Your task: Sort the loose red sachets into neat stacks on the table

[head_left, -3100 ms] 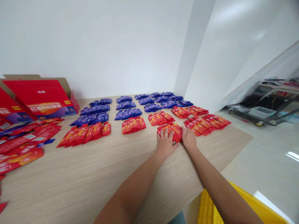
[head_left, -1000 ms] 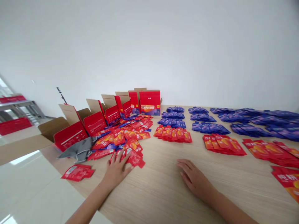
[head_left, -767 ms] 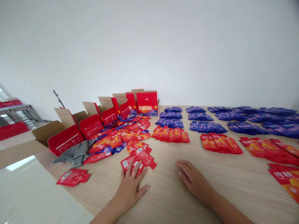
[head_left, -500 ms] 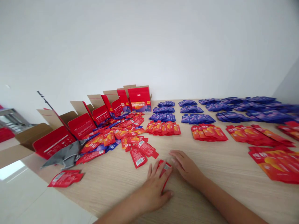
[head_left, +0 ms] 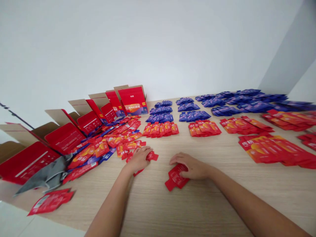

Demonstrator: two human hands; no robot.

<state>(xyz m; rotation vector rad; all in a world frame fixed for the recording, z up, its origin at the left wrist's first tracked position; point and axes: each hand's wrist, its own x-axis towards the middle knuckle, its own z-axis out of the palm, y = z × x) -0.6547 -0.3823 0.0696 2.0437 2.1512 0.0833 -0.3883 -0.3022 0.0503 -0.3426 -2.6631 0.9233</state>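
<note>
My right hand (head_left: pixel 194 165) grips a red pouch (head_left: pixel 176 177) by its right side, thumb on top, with the spout end pointing toward me and to the left. The pouch lies low over the table. Farther left, my left hand (head_left: pixel 140 160) has its fingers closed over another red pouch (head_left: pixel 153 156) at the edge of the loose heap. The hand covers most of that pouch and part of those beneath it. Beside it lie more loose red-and-orange pouches (head_left: pixel 116 141), mixed with some purple ones.
Open red cartons (head_left: pixel 65 138) stand in a row along the left, up to a carton (head_left: pixel 133 101) at the back. A grey cloth item with a white strap (head_left: pixel 45 174) and a red pouch (head_left: pixel 50 201) lie front left. Fanned red stacks (head_left: pixel 204 128) and purple stacks (head_left: pixel 195 116) line the right.
My left hand has left the near red pouch and moved forward and left onto the loose pouches. That pouch is now in my right hand. The view has shifted right.
</note>
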